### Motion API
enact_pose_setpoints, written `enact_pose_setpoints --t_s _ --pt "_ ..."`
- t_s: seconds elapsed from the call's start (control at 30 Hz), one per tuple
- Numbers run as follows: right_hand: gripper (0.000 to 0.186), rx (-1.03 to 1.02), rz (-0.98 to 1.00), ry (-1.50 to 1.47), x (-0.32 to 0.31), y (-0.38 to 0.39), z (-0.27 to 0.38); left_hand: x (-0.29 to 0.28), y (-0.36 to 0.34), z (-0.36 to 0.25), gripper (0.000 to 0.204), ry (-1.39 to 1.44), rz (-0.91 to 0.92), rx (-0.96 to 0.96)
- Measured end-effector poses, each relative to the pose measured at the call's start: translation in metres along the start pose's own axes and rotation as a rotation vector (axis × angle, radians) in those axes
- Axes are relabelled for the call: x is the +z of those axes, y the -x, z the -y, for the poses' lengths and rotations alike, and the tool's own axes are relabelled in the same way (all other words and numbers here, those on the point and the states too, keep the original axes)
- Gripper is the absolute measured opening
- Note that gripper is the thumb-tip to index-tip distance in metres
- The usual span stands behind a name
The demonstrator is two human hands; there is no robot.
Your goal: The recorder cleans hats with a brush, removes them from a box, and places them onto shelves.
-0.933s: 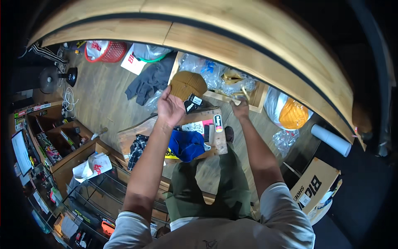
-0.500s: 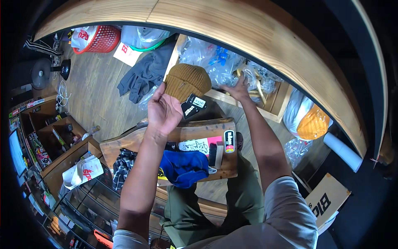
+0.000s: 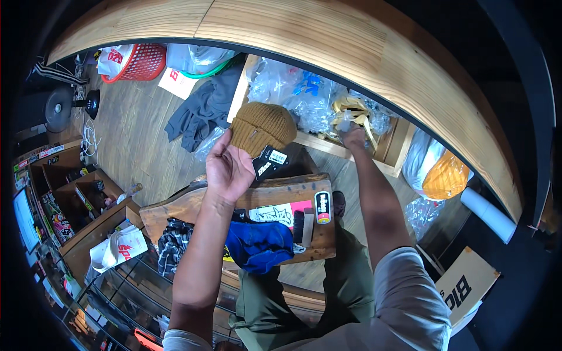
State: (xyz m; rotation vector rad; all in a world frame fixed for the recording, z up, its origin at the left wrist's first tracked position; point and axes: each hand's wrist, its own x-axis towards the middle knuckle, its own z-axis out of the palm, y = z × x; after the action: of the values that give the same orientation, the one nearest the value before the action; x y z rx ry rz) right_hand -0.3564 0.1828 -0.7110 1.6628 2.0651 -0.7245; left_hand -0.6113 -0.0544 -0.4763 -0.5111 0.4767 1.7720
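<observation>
My left hand [image 3: 230,172] holds a brown ribbed knit beanie [image 3: 263,126] by its lower left edge, thumb on top and palm turned up. Black and white hang tags [image 3: 272,161] dangle from the beanie beside my fingers. My right hand [image 3: 353,137] reaches into an open wooden drawer [image 3: 328,146], its fingers bunched and partly hidden among crumpled clear plastic bags [image 3: 319,111] and yellowish strips [image 3: 351,105]. What those fingers grip cannot be made out. Below my arms, a blue cloth item [image 3: 260,243] and a brush [image 3: 303,228] lie on a wooden slab table [image 3: 181,202].
A wooden counter edge [image 3: 293,26] curves over the drawer. Dark grey clothing [image 3: 202,111] and a red basket [image 3: 140,61] are on the floor at the far left. To the right stand an orange-and-white bag [image 3: 442,175], a white roll [image 3: 487,216] and a cardboard box [image 3: 468,284].
My right hand has gone from spread fingers over the drawer's edge to bunched fingers down among the bags, shifting the yellowish strips. My left hand keeps holding the beanie, nearly still.
</observation>
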Motion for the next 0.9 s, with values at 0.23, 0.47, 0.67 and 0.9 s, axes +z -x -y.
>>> enact_pose_setpoints --t_s 0.23,0.47,0.67,0.9 --pt "0.064 -0.044 -0.079 -0.194 -0.011 0.013 -0.053 0.009 0.017 0.011 0.048 0.04 0.052 -0.037" --pt "0.045 0.125 -0.439 -0.775 -0.042 0.025 -0.082 0.031 0.035 0.02 0.048 0.031 0.059 -0.056" --pt "0.078 0.289 -0.121 -0.931 -0.034 0.018 -0.032 0.009 0.011 0.018 0.042 0.062 0.025 -0.043" --pt "0.094 0.017 0.338 -0.821 -0.057 0.041 0.05 0.017 -0.014 0.032 0.04 0.082 0.049 -0.011"
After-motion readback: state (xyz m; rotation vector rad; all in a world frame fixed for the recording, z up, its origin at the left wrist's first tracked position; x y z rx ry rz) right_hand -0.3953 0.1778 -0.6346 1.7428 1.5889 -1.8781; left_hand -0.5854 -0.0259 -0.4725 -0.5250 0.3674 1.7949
